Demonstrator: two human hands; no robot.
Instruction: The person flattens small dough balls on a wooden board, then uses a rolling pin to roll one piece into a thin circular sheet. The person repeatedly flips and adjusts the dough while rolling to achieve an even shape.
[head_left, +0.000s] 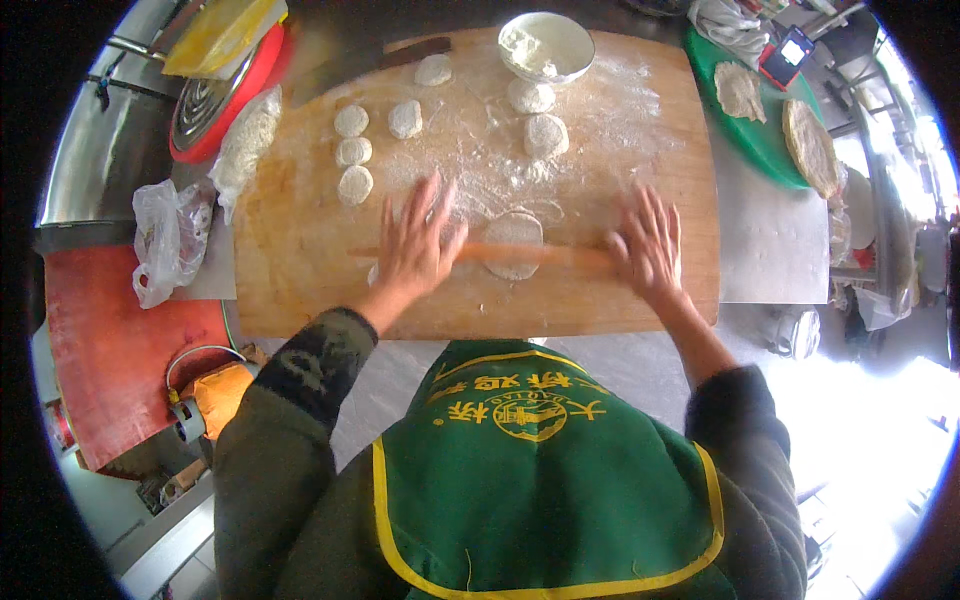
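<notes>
A wooden rolling pin, blurred by motion, lies across a flattened round of dough on the floured wooden board. My left hand rests flat over the pin's left part, fingers spread. Over its right part lies my right hand, palm down. A small pale piece shows partly beside my left wrist. Beyond my hands are small dough rounds in a column, more dough pieces, and a thicker piece near a white bowl of flour.
A dark-handled tool lies at the board's far edge. Left of the board are a filled plastic bag, a crumpled clear bag and a red-rimmed round lid. At right, a green tray holds flatbreads and a small device.
</notes>
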